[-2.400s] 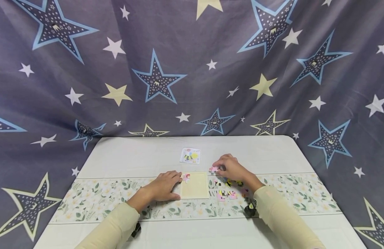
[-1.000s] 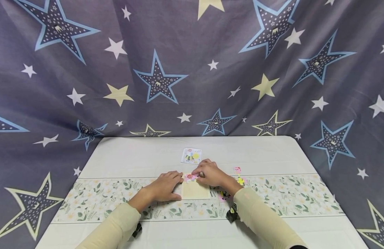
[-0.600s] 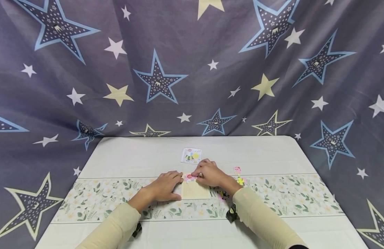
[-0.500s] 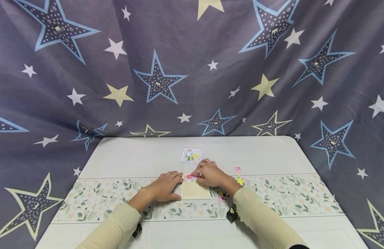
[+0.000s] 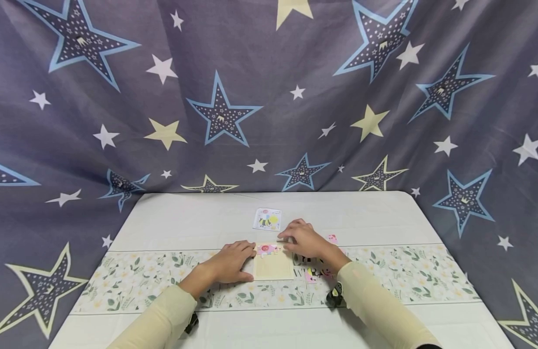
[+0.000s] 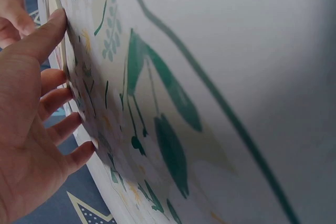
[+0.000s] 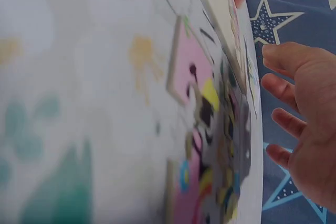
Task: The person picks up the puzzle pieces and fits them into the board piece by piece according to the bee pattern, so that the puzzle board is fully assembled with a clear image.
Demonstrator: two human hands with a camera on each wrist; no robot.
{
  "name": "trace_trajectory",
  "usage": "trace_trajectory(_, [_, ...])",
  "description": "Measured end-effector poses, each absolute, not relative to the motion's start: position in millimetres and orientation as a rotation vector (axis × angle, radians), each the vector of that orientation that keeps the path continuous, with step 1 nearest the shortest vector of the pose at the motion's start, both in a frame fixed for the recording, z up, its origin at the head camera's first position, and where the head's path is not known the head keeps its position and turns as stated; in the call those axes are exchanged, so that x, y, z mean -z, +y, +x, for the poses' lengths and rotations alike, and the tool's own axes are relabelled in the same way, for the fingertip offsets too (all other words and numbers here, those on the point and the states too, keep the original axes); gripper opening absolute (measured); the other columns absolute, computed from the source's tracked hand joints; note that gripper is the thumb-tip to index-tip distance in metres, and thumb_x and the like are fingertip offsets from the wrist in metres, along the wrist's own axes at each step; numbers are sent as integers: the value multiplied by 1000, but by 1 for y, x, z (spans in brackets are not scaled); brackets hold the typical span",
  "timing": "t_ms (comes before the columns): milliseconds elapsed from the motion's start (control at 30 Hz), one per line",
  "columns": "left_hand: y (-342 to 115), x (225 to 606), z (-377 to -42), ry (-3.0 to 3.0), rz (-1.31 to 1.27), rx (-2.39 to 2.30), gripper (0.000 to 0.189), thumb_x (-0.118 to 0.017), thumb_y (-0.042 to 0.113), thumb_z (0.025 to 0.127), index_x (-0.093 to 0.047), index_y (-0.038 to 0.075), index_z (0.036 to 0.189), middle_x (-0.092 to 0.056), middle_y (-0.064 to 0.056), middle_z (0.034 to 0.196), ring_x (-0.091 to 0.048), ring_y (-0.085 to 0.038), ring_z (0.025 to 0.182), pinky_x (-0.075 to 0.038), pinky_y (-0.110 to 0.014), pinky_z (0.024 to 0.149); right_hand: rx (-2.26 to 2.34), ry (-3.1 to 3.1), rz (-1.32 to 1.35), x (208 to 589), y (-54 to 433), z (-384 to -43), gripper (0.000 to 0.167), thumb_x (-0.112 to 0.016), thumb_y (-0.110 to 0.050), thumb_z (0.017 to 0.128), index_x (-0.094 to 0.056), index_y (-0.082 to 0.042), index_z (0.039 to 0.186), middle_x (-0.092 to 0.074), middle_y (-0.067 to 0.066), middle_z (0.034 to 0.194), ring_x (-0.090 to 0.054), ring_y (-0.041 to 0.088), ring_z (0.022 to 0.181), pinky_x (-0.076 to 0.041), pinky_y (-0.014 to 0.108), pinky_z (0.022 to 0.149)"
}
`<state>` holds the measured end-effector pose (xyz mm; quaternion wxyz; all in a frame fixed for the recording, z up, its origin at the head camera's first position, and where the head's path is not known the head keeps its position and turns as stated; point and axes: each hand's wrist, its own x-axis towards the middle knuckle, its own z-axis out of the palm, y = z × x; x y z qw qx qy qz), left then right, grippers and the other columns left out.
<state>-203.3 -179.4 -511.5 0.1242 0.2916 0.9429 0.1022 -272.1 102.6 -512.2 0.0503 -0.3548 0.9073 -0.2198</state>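
A pale square puzzle tray (image 5: 273, 267) lies on the floral strip of the table, with pink puzzle pieces (image 5: 266, 249) along its far edge. My left hand (image 5: 231, 261) rests at the tray's left side, thumb and fingertips touching its edge; its fingers look relaxed in the left wrist view. Just above the tray's far right corner is my right hand (image 5: 306, 240), fingers slightly bent and holding nothing. The right wrist view shows that hand (image 7: 315, 114) lifted off the table. Loose puzzle pieces (image 5: 311, 275) lie right of the tray, partly hidden by the right forearm.
A picture card (image 5: 267, 219) with a bee lies beyond the tray. One more loose piece (image 5: 332, 238) is behind the right wrist. A star-patterned curtain (image 5: 269, 97) hangs around the table's back and sides.
My right hand took a pink piece from the right side into the tray's far row, pressed there, then let go and drew back slightly right. My left hand has stayed put.
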Motion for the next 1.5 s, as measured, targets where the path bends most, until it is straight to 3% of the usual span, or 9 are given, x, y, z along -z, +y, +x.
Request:
trace_trajectory(333, [-180, 509, -202, 2750, 860, -304, 71, -71, 54, 91, -54, 12, 145, -42, -10, 160, -36, -32, 150, -32, -56, 121, 720, 2781, -989, 512, 133, -277, 31, -69, -23, 95, -73, -18, 125, -70, 1, 117, -49, 33, 134, -38, 61, 107])
trace_trajectory(833, [-180, 508, -202, 2744, 838, -317, 71, -71, 54, 90, -54, 12, 145, -41, -10, 161, -35, -33, 151, -31, -57, 121, 763, 2866, -849, 513, 197, -284, 31, -68, -19, 96, -72, -15, 126, -70, 2, 109, -49, 39, 133, -36, 68, 107])
trace_trajectory(1200, [-179, 510, -203, 2751, 857, -308, 70, -72, 53, 90, -55, 12, 144, -43, -10, 160, -36, -32, 150, -33, -57, 120, 692, 2836, -848, 522, 233, -285, 34, -67, -10, 93, -72, -12, 126, -71, 3, 114, -58, 32, 121, -39, 61, 107])
trace_trajectory(1500, [-180, 512, -204, 2748, 856, -303, 70, -72, 54, 90, -55, 13, 144, -42, -10, 160, -36, -32, 150, -33, -57, 120, 681, 2834, -872, 523, 237, -282, 31, -68, -7, 92, -74, -14, 121, -70, 5, 114, -57, 35, 118, -39, 63, 105])
